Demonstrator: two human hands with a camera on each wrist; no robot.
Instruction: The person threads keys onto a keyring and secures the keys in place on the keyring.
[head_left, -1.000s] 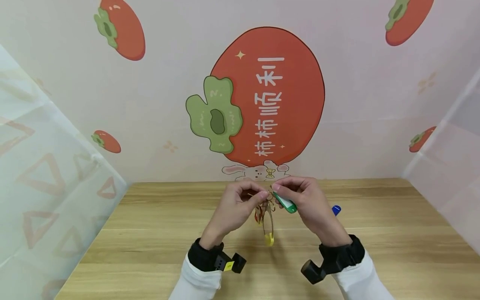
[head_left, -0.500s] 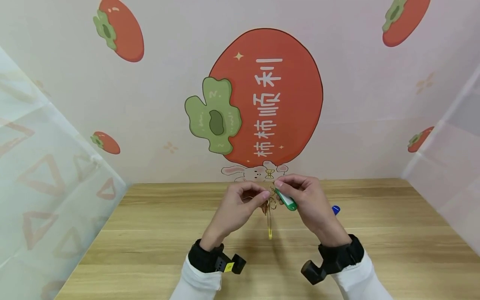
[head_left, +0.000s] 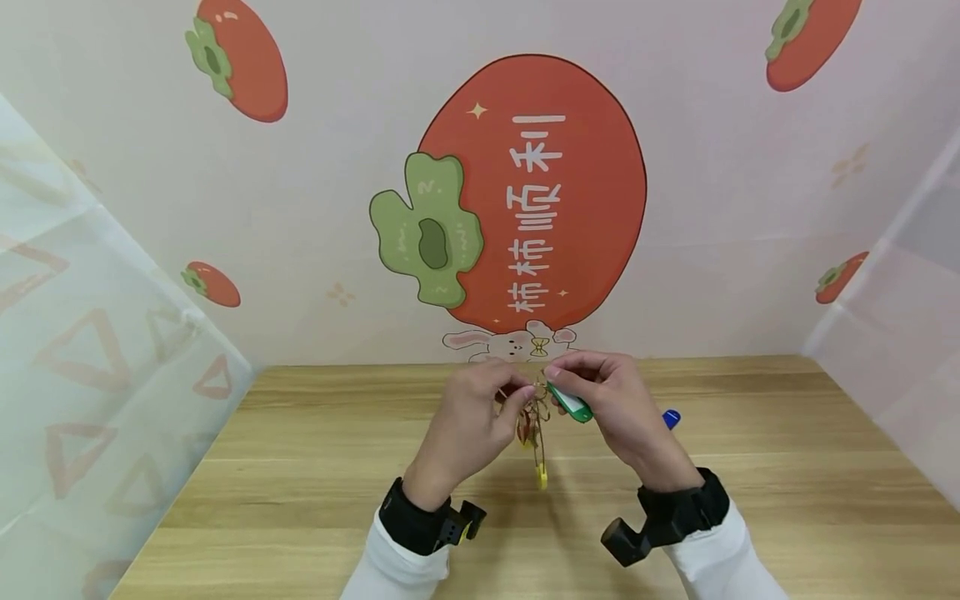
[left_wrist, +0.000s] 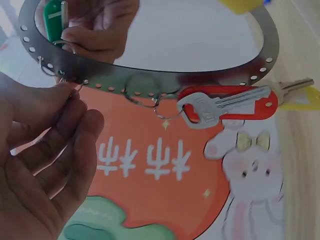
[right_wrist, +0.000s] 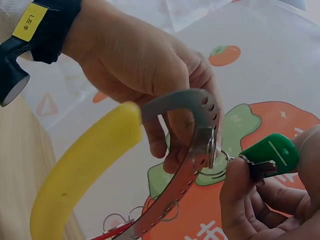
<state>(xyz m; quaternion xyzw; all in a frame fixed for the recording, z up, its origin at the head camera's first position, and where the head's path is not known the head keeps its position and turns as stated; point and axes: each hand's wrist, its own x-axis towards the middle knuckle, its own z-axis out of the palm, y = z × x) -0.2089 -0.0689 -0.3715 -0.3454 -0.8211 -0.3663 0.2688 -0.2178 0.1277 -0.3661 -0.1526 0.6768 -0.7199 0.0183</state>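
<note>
A perforated metal key hoop (left_wrist: 175,79) with a yellow grip (right_wrist: 85,165) hangs between the hands above the table. My left hand (head_left: 472,421) pinches at its holed band, where small split rings pass through; exactly which piece sits between the fingertips is partly hidden. In my right hand (head_left: 606,404), thumb and fingers pinch a green key tag (head_left: 572,405) by its ring end, close to the band. A dark key piece shows beside the tag in the right wrist view. Lower along the hoop dangle a red key tag (left_wrist: 262,109) and a silver key (left_wrist: 202,111).
Behind my right wrist a blue tag (head_left: 672,418) lies on the wooden table (head_left: 300,475), mostly covered by the arm. A printed backdrop (head_left: 697,167) with persimmon drawings rises at the table's far edge.
The hoop swung nearly edge-on half a second ago and has turned back slightly, showing the red tag again. My left wrist has rotated a little; the right hand has shifted only slightly.
</note>
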